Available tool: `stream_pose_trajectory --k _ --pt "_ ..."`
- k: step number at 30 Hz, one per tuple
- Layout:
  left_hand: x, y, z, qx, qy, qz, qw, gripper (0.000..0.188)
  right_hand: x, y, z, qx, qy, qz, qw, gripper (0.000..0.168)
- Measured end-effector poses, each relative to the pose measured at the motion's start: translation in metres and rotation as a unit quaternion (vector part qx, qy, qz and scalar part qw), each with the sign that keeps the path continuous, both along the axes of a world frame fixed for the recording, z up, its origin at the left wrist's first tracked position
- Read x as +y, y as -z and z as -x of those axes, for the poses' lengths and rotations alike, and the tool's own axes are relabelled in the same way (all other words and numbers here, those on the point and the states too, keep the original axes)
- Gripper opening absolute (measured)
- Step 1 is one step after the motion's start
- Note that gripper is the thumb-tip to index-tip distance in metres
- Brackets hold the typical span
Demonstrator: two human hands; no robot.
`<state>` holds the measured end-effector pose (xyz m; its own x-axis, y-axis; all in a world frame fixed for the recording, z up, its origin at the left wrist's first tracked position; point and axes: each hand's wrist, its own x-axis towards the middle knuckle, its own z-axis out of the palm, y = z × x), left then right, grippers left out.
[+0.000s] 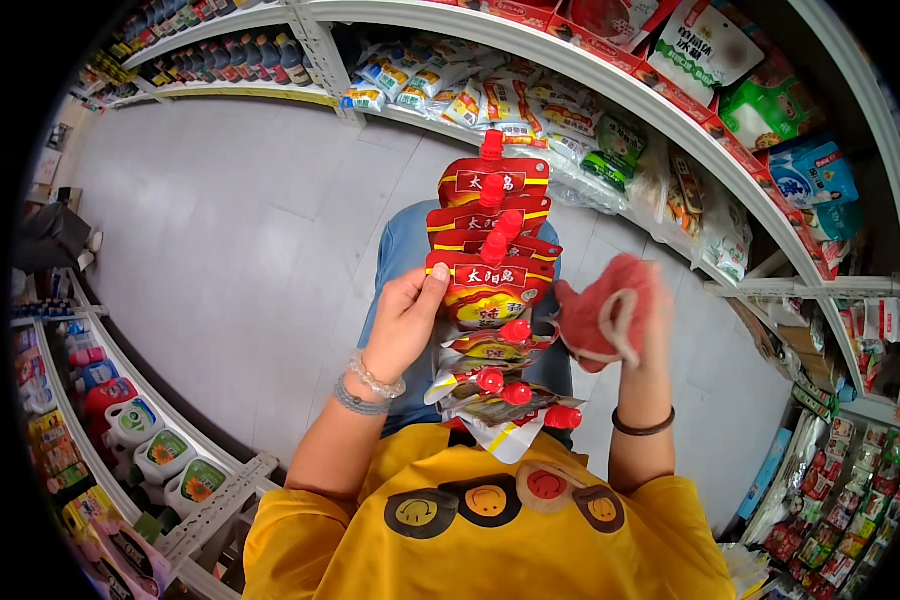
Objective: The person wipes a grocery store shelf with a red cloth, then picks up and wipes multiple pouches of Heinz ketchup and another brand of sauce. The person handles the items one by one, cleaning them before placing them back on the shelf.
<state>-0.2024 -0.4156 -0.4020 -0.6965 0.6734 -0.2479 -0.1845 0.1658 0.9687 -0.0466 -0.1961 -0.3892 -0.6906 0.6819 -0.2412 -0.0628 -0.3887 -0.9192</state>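
Observation:
Several red spouted pouches with red screw caps stand in a row from front to back before my torso, over my jeans. What bears them is hidden. My left hand point(407, 315) pinches the upper left corner of one spouted pouch point(490, 289), thumb on its front. Beyond it stand more red pouches point(493, 180); nearer to me, other pouches point(495, 382) lean back and show their caps. To the right of the row, my right hand point(656, 300), blurred, holds a red cloth point(600, 311) with a pale edging. The cloth hangs close beside the pouches.
Ahead, a white metal shelf point(450, 15) holds bagged goods point(495, 97) on its low level and more packets above. Sauce bottles point(247, 60) stand at the upper left. Detergent bottles point(161, 454) fill a shelf at the lower left. Packets point(832, 480) hang at the lower right.

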Motion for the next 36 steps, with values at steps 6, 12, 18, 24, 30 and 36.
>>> stream_pose_trajectory --k 6,12,18,24,30,36 --pt "0.014 -0.014 -0.006 -0.189 -0.051 -0.084 0.977 0.037 -0.022 -0.046 0.029 0.106 -0.090 -0.337 0.931 0.040" --pt "0.005 -0.007 -0.004 -0.198 -0.031 -0.130 0.971 0.033 -0.039 -0.073 0.075 0.065 -0.276 -0.614 0.737 0.027" --pt "0.016 -0.012 -0.004 -0.307 -0.070 -0.191 0.930 0.033 -0.030 -0.069 0.074 -0.013 -0.403 -0.652 0.643 0.027" --pt "0.012 -0.012 -0.005 -0.307 -0.064 -0.193 0.930 0.039 -0.016 -0.057 0.060 -0.001 -0.466 -0.571 0.676 0.020" --pt "-0.016 -0.002 0.001 -0.128 0.251 -0.156 0.947 0.032 0.014 -0.053 0.024 0.018 -0.127 -0.211 0.969 0.016" --pt "-0.017 -0.011 -0.008 -0.030 0.253 -0.139 0.957 0.024 -0.014 -0.061 0.057 0.020 -0.488 -0.266 0.831 0.025"
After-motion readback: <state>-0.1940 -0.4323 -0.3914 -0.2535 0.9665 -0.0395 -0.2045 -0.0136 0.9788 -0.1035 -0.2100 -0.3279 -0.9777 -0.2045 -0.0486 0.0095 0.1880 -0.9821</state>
